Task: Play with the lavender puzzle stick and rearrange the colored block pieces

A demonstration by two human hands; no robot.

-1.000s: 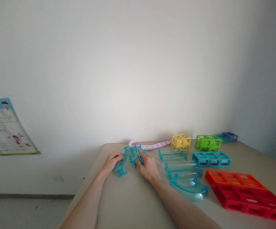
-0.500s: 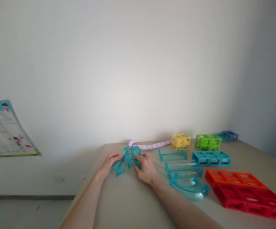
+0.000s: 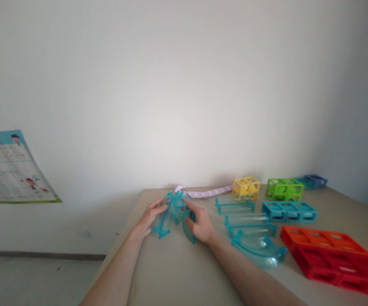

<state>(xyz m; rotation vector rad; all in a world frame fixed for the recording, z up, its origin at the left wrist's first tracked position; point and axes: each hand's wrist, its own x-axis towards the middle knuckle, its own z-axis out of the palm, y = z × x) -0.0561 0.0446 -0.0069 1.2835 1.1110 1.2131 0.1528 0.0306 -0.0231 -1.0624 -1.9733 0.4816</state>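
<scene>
Both my hands are at the far left part of the beige table [image 3: 177,272], working on clear teal curved track pieces. My left hand [image 3: 149,217] grips one curved teal track piece [image 3: 164,224] from the left side. My right hand [image 3: 200,224] is closed on a second curved teal track piece [image 3: 187,229], thumb on top near the join [image 3: 175,204]. The two pieces meet between my hands, slightly lifted off the table. Which fingers lie underneath is hidden.
To the right lie more teal track pieces [image 3: 257,248], a teal block row [image 3: 288,211], red block frames [image 3: 336,255], yellow cubes [image 3: 246,188], green cubes [image 3: 284,189], blue trays [image 3: 314,182] and a purple striped strip [image 3: 207,193]. A poster [image 3: 10,168] hangs on the left wall.
The camera view shifted slightly left. My hands have lifted and turned the teal track pieces; the right piece now curves down under my right hand.
</scene>
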